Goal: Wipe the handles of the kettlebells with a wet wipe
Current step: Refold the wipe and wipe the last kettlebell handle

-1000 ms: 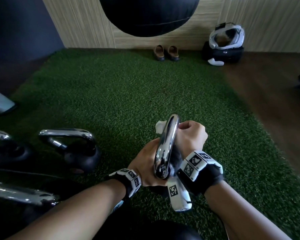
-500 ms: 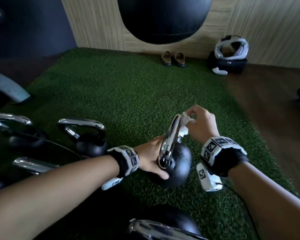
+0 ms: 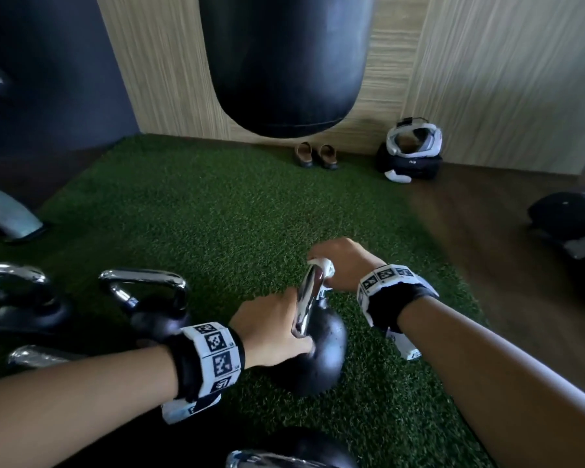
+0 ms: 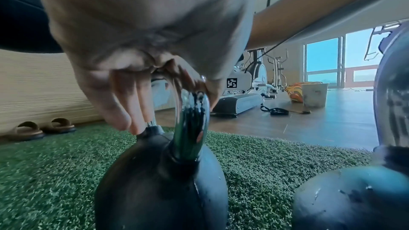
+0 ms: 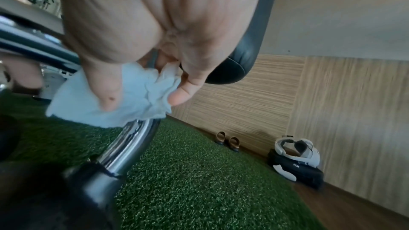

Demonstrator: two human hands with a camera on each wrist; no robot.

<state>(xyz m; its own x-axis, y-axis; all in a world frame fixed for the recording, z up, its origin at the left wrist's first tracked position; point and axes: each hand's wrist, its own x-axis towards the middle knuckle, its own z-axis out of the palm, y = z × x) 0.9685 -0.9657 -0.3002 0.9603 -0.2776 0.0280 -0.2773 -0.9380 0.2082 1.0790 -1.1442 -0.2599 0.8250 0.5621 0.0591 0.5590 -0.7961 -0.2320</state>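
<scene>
A black kettlebell (image 3: 321,356) with a chrome handle (image 3: 306,297) stands on the green turf (image 3: 217,214), its handle end-on to me. My left hand (image 3: 271,327) holds the handle's near end, thumb down against the ball. In the left wrist view its fingers (image 4: 124,111) hang on one side of the handle (image 4: 191,128) and the thumb on the other. My right hand (image 3: 345,265) grips a white wet wipe (image 3: 325,266) round the handle's far top corner. The right wrist view shows the wipe (image 5: 73,100) bunched between thumb and fingers above the chrome leg (image 5: 132,142).
Several more kettlebells stand at the left (image 3: 149,298) and close in front of me (image 3: 284,454). A black punching bag (image 3: 284,62) hangs over the turf. Sandals (image 3: 314,155) and a headset on a black bag (image 3: 412,153) sit by the wall. Wooden floor (image 3: 487,248) lies to the right.
My right hand has slid the wipe along the handle from its middle to the far top corner. My left hand has shifted up from the ball to the handle's near end.
</scene>
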